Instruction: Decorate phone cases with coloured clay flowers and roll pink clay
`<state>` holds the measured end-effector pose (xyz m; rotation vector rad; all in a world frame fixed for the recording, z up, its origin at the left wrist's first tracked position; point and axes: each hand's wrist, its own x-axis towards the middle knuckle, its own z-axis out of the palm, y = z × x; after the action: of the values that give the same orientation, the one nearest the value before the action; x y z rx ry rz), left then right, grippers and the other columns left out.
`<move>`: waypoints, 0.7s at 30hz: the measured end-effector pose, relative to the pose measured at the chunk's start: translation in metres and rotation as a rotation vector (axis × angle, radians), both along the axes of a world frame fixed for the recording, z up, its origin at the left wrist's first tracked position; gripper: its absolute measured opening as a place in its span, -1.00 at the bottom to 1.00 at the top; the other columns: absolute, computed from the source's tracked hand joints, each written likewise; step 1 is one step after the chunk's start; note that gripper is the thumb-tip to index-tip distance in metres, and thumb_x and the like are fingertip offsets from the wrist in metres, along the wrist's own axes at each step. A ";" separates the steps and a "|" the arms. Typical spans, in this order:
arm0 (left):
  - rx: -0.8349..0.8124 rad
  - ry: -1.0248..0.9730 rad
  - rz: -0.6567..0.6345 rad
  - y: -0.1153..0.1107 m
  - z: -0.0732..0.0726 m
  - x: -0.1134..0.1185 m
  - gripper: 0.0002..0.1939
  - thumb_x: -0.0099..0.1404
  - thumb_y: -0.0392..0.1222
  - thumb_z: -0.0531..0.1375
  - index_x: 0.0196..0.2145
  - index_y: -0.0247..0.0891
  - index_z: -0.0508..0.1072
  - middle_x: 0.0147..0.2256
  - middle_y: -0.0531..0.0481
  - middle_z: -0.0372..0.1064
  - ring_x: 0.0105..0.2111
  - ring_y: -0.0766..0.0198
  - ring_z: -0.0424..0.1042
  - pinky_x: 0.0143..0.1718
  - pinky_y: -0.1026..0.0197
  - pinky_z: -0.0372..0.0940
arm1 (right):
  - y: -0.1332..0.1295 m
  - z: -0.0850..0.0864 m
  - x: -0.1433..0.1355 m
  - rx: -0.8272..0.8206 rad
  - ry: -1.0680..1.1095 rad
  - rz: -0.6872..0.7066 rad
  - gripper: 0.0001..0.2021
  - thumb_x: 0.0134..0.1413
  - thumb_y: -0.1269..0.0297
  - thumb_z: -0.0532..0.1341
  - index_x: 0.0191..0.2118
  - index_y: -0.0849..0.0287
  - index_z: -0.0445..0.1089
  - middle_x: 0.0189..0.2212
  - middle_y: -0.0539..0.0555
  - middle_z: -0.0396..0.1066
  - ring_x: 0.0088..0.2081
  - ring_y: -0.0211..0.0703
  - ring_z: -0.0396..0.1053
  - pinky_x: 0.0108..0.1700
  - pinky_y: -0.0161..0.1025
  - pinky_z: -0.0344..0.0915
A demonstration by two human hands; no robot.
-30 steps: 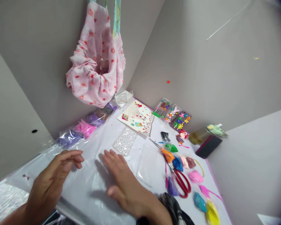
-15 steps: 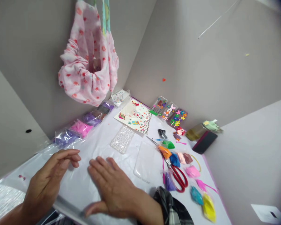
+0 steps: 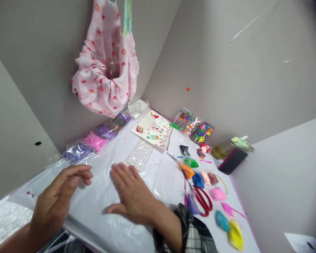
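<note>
My right hand (image 3: 133, 195) lies flat, palm down, on the white table covering (image 3: 100, 218), fingers stretched out and thumb apart. It holds nothing. Just beyond its fingertips is a clear textured sheet (image 3: 139, 156), and to its right a clear, flat case (image 3: 165, 178) whose exact kind I cannot make out. My left hand (image 3: 56, 196) hovers over the left side of the table, fingers loosely bent and nothing visible in them. Red-handled scissors (image 3: 204, 202) rest to the right, partly under small bags of coloured clay, among them an orange bag (image 3: 187, 171) and a purple bag (image 3: 192, 203).
Plastic-wrapped purple and pink packs (image 3: 94, 141) line the left wall. A decorated card (image 3: 156, 131) and decorated clear cases (image 3: 193, 125) sit at the back. A pink cloth bag (image 3: 105, 84) hangs above. To the right are a dark phone (image 3: 233, 161) and a yellow bag (image 3: 236, 235).
My right hand has slid forward and a little right across the covering, nearer the textured sheet. My left hand stays almost in place. The whole view has shifted slightly.
</note>
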<state>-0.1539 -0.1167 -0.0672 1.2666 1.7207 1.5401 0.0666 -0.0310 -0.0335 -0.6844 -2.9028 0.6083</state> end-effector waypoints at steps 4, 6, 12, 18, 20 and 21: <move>0.010 0.020 -0.045 -0.001 -0.003 -0.006 -0.69 0.57 0.03 0.04 0.00 -0.20 0.45 -0.19 0.00 0.50 -0.23 0.20 0.51 -0.07 0.21 0.46 | -0.014 -0.005 0.001 0.021 0.075 0.065 -0.03 0.29 -0.32 0.19 0.52 0.29 -0.08 0.50 0.33 0.05 0.54 0.15 -0.10 0.53 0.20 -0.07; 0.022 0.036 -0.058 -0.001 -0.002 -0.006 -0.70 0.58 0.02 0.03 0.01 -0.20 0.45 -0.18 0.00 0.50 -0.23 0.22 0.51 -0.06 0.23 0.46 | -0.016 -0.001 0.001 0.003 0.089 0.108 -0.05 0.31 -0.31 0.18 0.52 0.27 -0.07 0.48 0.30 0.10 0.54 0.09 -0.07 0.54 0.15 -0.08; 0.125 0.062 -0.051 0.003 -0.001 -0.002 -0.73 0.59 -0.06 0.04 0.01 -0.17 0.48 -0.23 0.02 0.49 -0.28 0.26 0.49 -0.11 0.26 0.45 | -0.017 0.013 0.002 -0.011 -0.030 0.066 -0.04 0.35 -0.34 0.06 0.52 0.38 -0.07 0.52 0.34 -0.01 0.56 0.10 -0.19 0.55 0.14 -0.20; 0.213 0.060 -0.038 0.007 -0.005 -0.001 -0.76 0.60 -0.08 0.05 0.02 -0.08 0.51 -0.26 0.08 0.49 -0.31 0.33 0.49 -0.15 0.35 0.42 | -0.021 0.014 0.002 0.013 -0.073 0.005 0.01 0.29 -0.38 0.03 0.51 0.42 -0.05 0.52 0.40 -0.04 0.56 0.14 -0.18 0.54 0.24 -0.17; 0.206 0.060 -0.041 0.006 -0.004 -0.001 -0.76 0.60 -0.07 0.06 0.01 -0.07 0.51 -0.25 0.08 0.50 -0.31 0.34 0.50 -0.15 0.36 0.42 | -0.026 0.018 0.001 -0.020 -0.065 0.056 -0.01 0.31 -0.36 0.04 0.51 0.42 -0.07 0.52 0.36 -0.04 0.56 0.11 -0.21 0.55 0.18 -0.22; 0.202 0.061 -0.041 0.006 -0.003 -0.001 -0.76 0.60 -0.07 0.06 0.00 -0.07 0.51 -0.24 0.09 0.51 -0.31 0.34 0.50 -0.15 0.37 0.42 | -0.028 0.022 0.001 -0.056 -0.050 0.112 -0.04 0.34 -0.33 0.04 0.52 0.40 -0.08 0.52 0.31 -0.03 0.57 0.05 -0.23 0.56 0.12 -0.26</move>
<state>-0.1547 -0.1107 -0.0706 1.4531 1.5972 1.7016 0.0679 -0.0594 -0.0117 -0.5544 -2.9967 0.6970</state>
